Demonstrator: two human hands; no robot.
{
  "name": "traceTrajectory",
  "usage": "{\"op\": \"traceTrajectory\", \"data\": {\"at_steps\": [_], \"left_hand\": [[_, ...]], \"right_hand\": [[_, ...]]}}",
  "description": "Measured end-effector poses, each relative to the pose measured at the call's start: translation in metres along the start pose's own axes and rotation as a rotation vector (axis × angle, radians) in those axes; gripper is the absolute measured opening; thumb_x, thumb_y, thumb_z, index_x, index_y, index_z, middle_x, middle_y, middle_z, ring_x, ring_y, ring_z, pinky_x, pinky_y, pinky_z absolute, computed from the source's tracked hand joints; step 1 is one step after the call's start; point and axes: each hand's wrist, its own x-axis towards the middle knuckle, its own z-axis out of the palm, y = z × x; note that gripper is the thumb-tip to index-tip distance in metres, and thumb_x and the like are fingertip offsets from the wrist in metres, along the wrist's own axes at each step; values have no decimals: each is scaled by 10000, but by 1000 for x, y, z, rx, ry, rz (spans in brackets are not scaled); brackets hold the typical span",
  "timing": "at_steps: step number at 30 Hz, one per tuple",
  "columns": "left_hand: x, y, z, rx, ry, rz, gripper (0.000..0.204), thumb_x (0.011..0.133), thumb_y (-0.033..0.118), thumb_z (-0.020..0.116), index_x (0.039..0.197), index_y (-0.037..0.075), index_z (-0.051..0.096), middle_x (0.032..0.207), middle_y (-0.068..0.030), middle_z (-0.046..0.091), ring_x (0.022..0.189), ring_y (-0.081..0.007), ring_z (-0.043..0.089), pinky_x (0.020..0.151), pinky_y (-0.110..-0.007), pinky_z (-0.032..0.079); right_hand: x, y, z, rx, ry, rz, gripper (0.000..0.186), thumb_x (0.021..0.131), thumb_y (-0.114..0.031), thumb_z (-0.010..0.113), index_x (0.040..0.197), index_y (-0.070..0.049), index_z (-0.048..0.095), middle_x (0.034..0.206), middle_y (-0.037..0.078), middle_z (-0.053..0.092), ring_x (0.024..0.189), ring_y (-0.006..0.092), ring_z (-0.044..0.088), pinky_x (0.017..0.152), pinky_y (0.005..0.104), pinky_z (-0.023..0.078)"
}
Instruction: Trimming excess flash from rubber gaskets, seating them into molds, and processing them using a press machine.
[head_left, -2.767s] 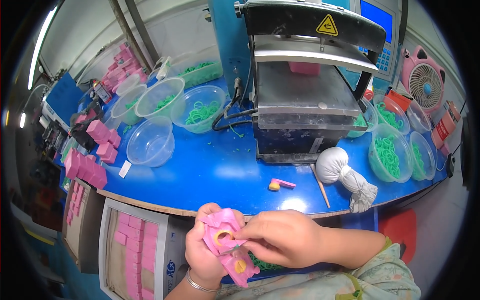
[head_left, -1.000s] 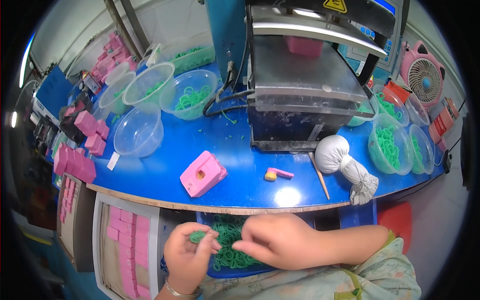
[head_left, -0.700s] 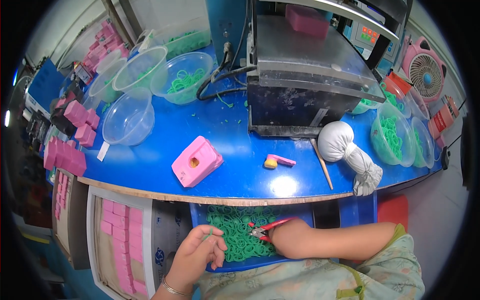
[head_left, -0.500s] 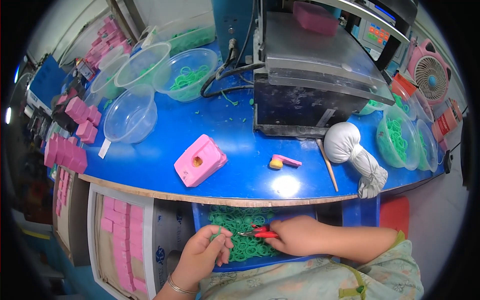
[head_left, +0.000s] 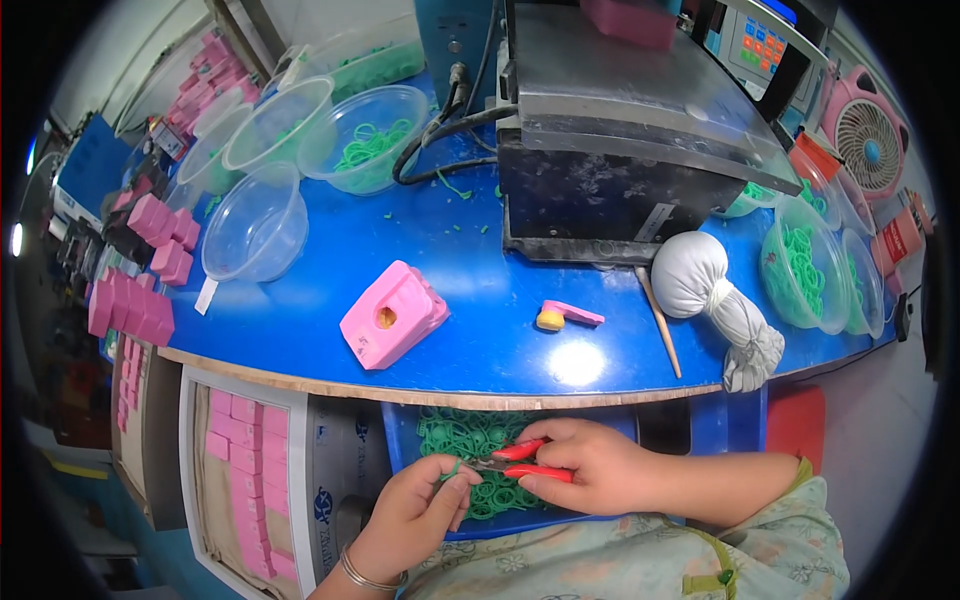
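My left hand [head_left: 426, 508] pinches a small green rubber piece [head_left: 450, 472] between thumb and fingers. My right hand [head_left: 595, 465] grips red-handled nippers [head_left: 530, 473], whose metal jaws meet the green piece at my left fingertips. Both hands are over a blue bin [head_left: 404, 420] holding many green rubber rings [head_left: 490, 500]. On the blue bench [head_left: 260, 335] above them lie a pink block with a round opening [head_left: 390, 310] and a small pink tool with a yellow tip [head_left: 568, 315].
A metal press [head_left: 620, 130] stands at the back. Bowls of green rings [head_left: 360, 140] flank it. Pink blocks [head_left: 133, 310] are stacked left. A white cloth bundle [head_left: 690, 275], a wooden stick [head_left: 660, 320] and a pink fan [head_left: 865, 145] are right; a pink-block tray [head_left: 240, 440] is below left.
The pink item held earlier by both hands now rests on the bench. My right hand took up nippers and moved their jaws to the green piece in my left hand.
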Motion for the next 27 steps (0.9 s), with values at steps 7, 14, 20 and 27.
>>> {"op": "traceTrajectory", "data": {"at_steps": [7,14,20,27], "left_hand": [[0,2,2,51,-13,-48,99,914,66,461,916,-3,532,667,-10,505,519,-61,444,467,-193,359],[0,3,3,138,19,28,96,905,33,453,990,1,483,712,-29,508,539,-64,446,472,-195,364],[1,-6,7,391,92,213,350,860,-49,477,1151,17,295,854,-84,524,653,-98,489,562,-197,413],[8,3,25,664,-78,357,384,837,-74,493,1154,9,293,940,-121,541,819,-148,550,702,-224,434]], "right_hand": [[0,-5,-1,-180,75,-122,302,774,-258,644,614,-18,555,899,168,576,714,303,591,623,372,480],[-4,-5,2,-321,121,-30,304,781,-276,630,594,-42,582,635,83,530,526,261,547,462,369,442],[-5,14,9,-695,-7,117,272,784,-298,626,756,-29,593,735,108,549,605,271,567,523,355,470],[0,-6,7,-421,156,-305,277,749,-283,665,896,-73,559,877,84,526,847,263,521,722,361,423]]}}
